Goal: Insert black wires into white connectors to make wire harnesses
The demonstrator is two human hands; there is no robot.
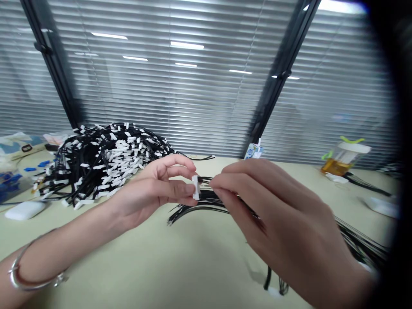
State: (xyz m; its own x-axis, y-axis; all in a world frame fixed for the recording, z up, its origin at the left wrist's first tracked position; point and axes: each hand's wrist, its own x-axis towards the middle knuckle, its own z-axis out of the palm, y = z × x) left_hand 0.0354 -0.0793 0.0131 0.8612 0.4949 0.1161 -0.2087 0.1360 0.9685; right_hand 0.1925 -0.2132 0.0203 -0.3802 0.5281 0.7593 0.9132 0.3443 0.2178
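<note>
My left hand [154,189] pinches the connector [196,189] and my right hand [277,206], just beside it, pinches wires [204,177] that could buckle if pushed askew.

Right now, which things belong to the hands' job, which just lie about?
In the job:
small white plastic connector, left hand
thin black wires, right hand
heaped black white-tipped cables, probably

Apparently lying about:
clear container of amber liquid
rounded white object
</note>
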